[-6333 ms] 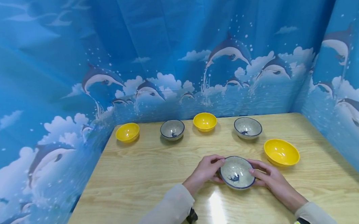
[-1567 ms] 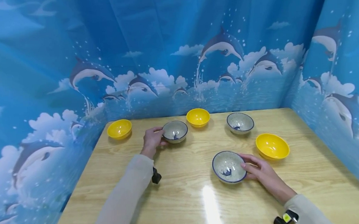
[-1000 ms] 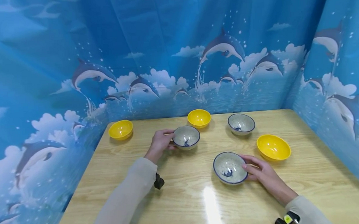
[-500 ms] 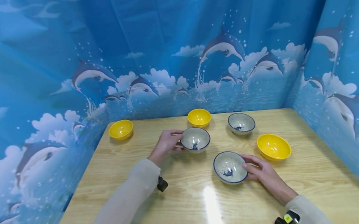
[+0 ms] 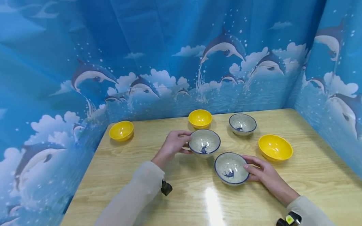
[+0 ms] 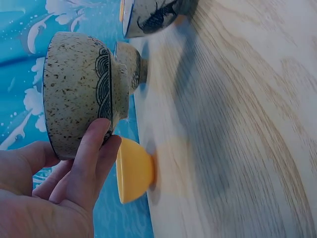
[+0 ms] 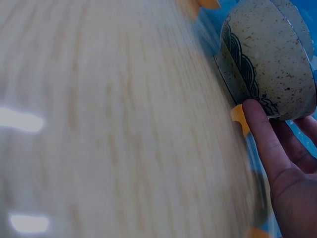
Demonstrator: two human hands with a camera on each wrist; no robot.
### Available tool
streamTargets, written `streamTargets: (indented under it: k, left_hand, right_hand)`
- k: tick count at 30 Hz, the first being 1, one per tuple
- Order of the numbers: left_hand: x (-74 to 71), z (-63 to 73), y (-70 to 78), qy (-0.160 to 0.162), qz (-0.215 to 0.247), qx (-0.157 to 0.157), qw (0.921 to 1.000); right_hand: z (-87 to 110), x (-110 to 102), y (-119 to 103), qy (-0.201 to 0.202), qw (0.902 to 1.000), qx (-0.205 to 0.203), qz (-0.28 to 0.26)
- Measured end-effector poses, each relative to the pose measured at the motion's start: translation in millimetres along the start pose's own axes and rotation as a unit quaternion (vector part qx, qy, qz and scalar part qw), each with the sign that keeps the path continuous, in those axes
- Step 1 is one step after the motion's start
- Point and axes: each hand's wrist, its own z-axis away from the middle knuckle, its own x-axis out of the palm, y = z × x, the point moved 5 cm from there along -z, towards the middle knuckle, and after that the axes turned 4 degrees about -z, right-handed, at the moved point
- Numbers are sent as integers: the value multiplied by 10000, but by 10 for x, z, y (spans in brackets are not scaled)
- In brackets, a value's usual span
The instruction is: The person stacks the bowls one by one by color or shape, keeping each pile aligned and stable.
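Observation:
My left hand (image 5: 174, 145) pinches the rim and side of a speckled grey bowl (image 5: 204, 142) with a dark blue rim and a blue figure inside. In the left wrist view that bowl (image 6: 74, 94) hangs above the table, its foot clear of the wood, fingers under its side. My right hand (image 5: 265, 173) grips the right side of a second grey bowl (image 5: 231, 168), thumb over the rim. In the right wrist view this bowl (image 7: 272, 59) shows a wave pattern near its foot, fingertips against its underside. The left bowl is just behind and left of it.
Yellow bowls stand at the back left (image 5: 121, 131), back middle (image 5: 200, 118) and right (image 5: 275, 147) of the wooden table (image 5: 117, 184). A third grey bowl (image 5: 242, 124) sits at the back right. A blue dolphin curtain (image 5: 166, 59) borders the table.
Earlier both hands held the nearer bowl. My left hand then took the grey bowl from the back row and carried it right and nearer, beside the bowl in my right hand, which stays put.

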Motion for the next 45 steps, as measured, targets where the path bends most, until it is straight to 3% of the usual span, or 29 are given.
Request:
streamTargets:
  k: [15, 26, 45]
  left_hand:
    - [254, 119, 119, -474, 150, 174, 9986]
    - [478, 170, 148, -804, 190, 285, 9962]
    - [701, 248, 134, -1062, -58, 285, 9939]
  right_hand:
    - [15, 14, -14, -16, 9995, -298, -54]
    - [14, 5, 25, -18, 9995, -279, -165]
    - [15, 9, 29, -67, 9984, -363, -431]
